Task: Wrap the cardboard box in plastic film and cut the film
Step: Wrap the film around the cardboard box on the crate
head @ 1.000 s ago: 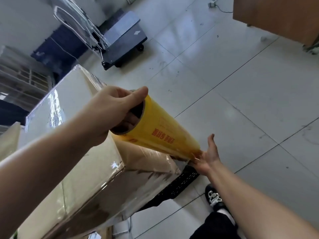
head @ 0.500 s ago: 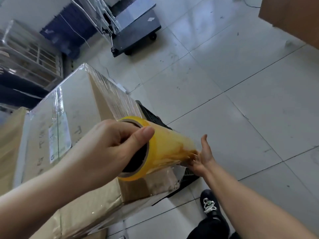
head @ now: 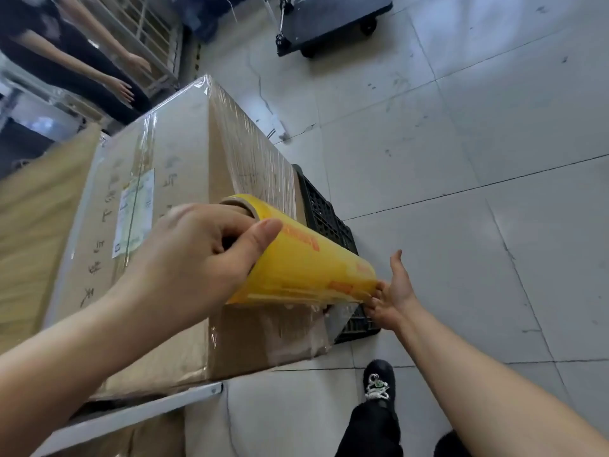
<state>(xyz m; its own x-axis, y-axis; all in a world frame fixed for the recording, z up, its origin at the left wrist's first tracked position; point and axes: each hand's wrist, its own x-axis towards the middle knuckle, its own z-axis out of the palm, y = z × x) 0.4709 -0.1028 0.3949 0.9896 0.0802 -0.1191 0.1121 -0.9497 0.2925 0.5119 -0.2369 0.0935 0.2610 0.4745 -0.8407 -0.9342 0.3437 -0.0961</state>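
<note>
The brown, top-labelled cardboard box (head: 171,192) is shown with glossy clear film (head: 257,153) stretched over its sides. The yellow film roll (head: 306,268) is held at its near corner, gripped by the left hand (head: 197,258) and running toward 4 o'clock, where the right hand (head: 392,291) is hooked into its far end.

A platform trolley (head: 336,24) stands beyond what seems a black crate (head: 324,219).
</note>
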